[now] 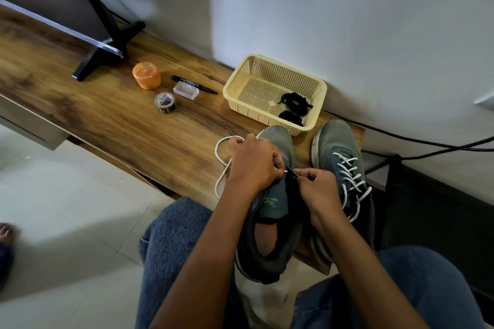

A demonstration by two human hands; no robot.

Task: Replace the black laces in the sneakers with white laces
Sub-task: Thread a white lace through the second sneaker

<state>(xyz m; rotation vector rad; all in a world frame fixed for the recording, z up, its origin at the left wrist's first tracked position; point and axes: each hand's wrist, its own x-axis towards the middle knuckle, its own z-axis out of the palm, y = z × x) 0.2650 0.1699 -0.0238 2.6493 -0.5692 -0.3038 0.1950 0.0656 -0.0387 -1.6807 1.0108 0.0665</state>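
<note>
Now the white lace (pixel 219 160) tip is pinched between the left hand (pixel 254 163) and right hand (pixel 316 189) fingers, closed tight, and is best fed straight through the shoe (pixel 275 195) eyelet just below them.

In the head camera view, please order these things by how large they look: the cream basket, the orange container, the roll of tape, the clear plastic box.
1. cream basket, clearly the largest
2. orange container
3 and 4. roll of tape and clear plastic box: they look about alike, so I do not rank them.
</note>
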